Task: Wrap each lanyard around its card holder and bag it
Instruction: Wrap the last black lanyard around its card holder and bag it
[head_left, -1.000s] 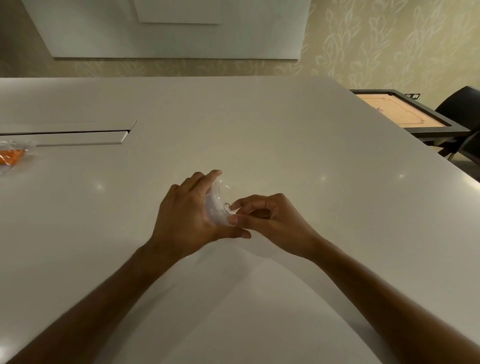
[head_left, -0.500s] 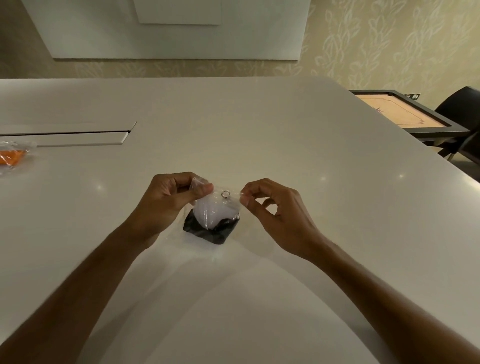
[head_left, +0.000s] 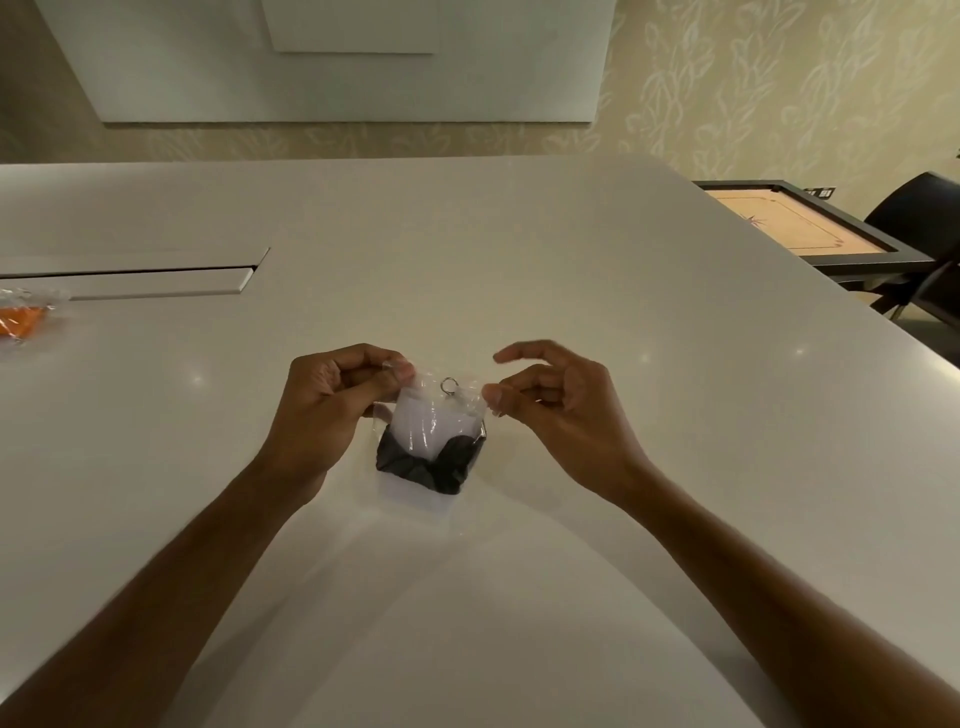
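A small clear plastic bag (head_left: 470, 402) stands on the white table (head_left: 519, 270) between my hands. Inside it is a white card holder (head_left: 434, 428) with a black lanyard (head_left: 423, 470) wrapped round its lower part and a metal ring (head_left: 449, 385) at the top. My left hand (head_left: 337, 400) pinches the bag's top left corner between thumb and forefinger. My right hand (head_left: 550, 400) pinches the top right corner, its forefinger raised above the thumb.
At the far left edge lies another clear bag with an orange lanyard (head_left: 21, 317). A long cable slot (head_left: 130, 275) is set into the table behind it. A carrom board (head_left: 795, 228) and a dark chair (head_left: 919, 223) stand beyond the table's right edge.
The hands have parted from a tight huddle over the bag. They now hold its two top corners, so the bagged card holder and black lanyard show between them.
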